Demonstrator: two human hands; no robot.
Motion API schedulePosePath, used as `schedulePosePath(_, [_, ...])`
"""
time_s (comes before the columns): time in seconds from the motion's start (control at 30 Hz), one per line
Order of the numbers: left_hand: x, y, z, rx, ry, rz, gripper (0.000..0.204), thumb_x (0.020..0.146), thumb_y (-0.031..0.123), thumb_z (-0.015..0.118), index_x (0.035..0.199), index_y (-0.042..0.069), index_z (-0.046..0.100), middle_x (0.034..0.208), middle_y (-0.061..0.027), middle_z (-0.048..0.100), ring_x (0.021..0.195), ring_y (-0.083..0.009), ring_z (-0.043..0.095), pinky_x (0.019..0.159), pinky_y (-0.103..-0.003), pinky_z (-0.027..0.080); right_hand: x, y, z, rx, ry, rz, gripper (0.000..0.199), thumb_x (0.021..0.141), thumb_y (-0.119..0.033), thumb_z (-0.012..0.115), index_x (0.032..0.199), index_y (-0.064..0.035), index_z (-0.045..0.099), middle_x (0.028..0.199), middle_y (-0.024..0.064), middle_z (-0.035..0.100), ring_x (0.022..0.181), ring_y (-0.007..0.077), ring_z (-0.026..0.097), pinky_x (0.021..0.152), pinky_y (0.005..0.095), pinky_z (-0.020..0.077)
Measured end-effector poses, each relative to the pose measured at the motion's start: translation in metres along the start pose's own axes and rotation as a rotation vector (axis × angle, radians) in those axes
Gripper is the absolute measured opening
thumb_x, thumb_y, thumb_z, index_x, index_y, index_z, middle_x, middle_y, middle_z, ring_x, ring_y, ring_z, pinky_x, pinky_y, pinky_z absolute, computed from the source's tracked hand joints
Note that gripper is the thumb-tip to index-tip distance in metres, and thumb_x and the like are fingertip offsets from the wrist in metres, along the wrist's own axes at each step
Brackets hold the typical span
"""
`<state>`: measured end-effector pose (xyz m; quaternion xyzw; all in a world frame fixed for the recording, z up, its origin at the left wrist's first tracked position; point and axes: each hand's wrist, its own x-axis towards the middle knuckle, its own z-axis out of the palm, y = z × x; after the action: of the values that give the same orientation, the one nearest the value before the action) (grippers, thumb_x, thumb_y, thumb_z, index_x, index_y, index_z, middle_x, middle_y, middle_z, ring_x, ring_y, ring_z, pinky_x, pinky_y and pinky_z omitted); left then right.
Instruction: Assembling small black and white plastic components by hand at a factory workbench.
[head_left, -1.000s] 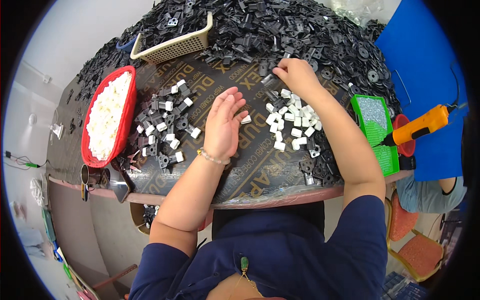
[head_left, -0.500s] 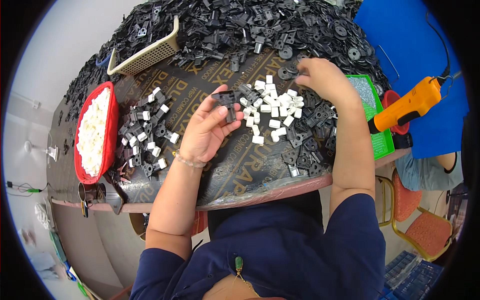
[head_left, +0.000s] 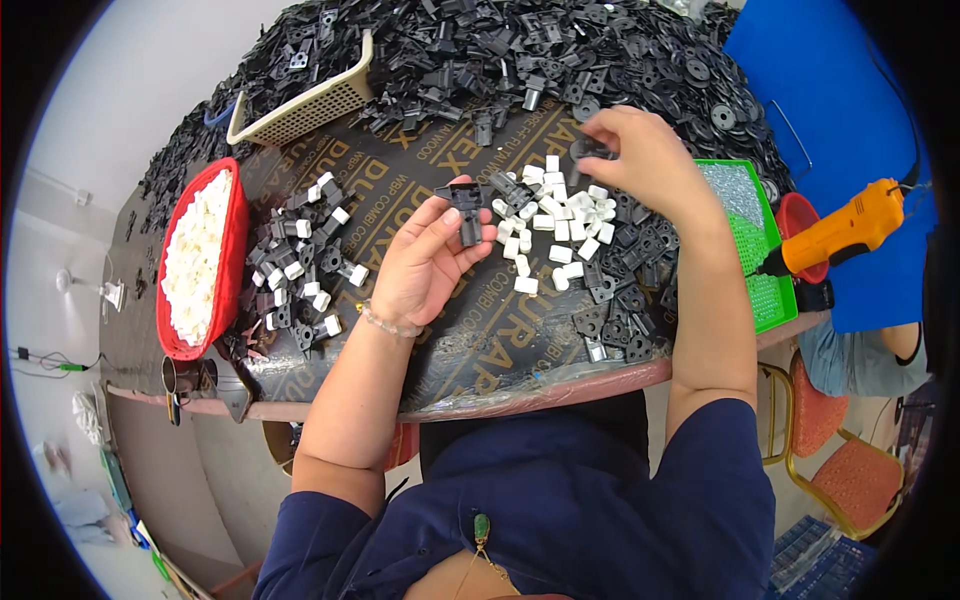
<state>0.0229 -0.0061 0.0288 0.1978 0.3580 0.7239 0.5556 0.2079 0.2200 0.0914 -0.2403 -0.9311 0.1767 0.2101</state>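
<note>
Dark tabletop (head_left: 440, 330) strewn with black parts, seen from above. Left hand (head_left: 425, 262) pinches a black bracket (head_left: 465, 205) above mid-table; right hand (head_left: 640, 150) closes on another black part (head_left: 590, 150) beside a cluster of white caps (head_left: 560, 225). Red tray (head_left: 235, 235) of white caps at left; orange driver (head_left: 840, 232) at right.

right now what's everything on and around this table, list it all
black plastic parts: huge heap, black, far side of table
white blocks: loose cluster, white, table centre
assembled pieces: small pile, black with white, beside the tray
red tray: one, red, holds white blocks, left
mesh basket: one, beige, far left
green tray: one, green, right edge
screwdriver: one, orange, right
chair: one, red seat, lower right
left hand: holds a black part
right hand: pinching a black piece near the heap
</note>
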Motion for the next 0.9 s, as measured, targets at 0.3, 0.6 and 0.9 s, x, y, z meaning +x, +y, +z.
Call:
schedulePosePath(0.3, [-0.003,-0.001,0.001,0.045,-0.025,-0.004,0.04,0.097,0.01,0.064,0.136,0.006,0.053,0.117,-0.0073,0.066,0.104,-0.0182,0.067,0.09,-0.035,0.058,-0.005,-0.062,0.047,0.307,0.087,-0.482,0.041,0.075,-0.017,0.081,0.112,-0.003,0.07,0.106,0.0124,0.067,0.099,0.0302,0.065,0.085,0.0379,0.0534])
schedulePosePath(0.6, [-0.004,-0.003,-0.001,0.001,-0.022,0.055,0.033,0.099,0.012,0.061,0.132,0.007,0.058,0.113,-0.0032,0.067,0.103,-0.0146,0.066,0.089,-0.035,0.058,-0.007,-0.072,0.053,0.312,0.134,-0.492,0.041,0.075,-0.014,0.08,0.113,-0.003,0.07,0.107,0.0112,0.066,0.099,0.0292,0.065,0.085,0.0375,0.0533])
schedulePosePath(0.9, [-0.008,-0.003,0.012,0.104,-0.107,0.099,0.034,0.1,0.008,0.059,0.133,0.002,0.055,0.114,-0.0067,0.066,0.104,-0.0159,0.066,0.093,-0.032,0.054,-0.008,-0.071,0.046,0.319,0.086,-0.431,0.037,0.077,-0.015,0.079,0.11,-0.0017,0.07,0.107,0.0115,0.066,0.099,0.0292,0.065,0.086,0.0366,0.0524])
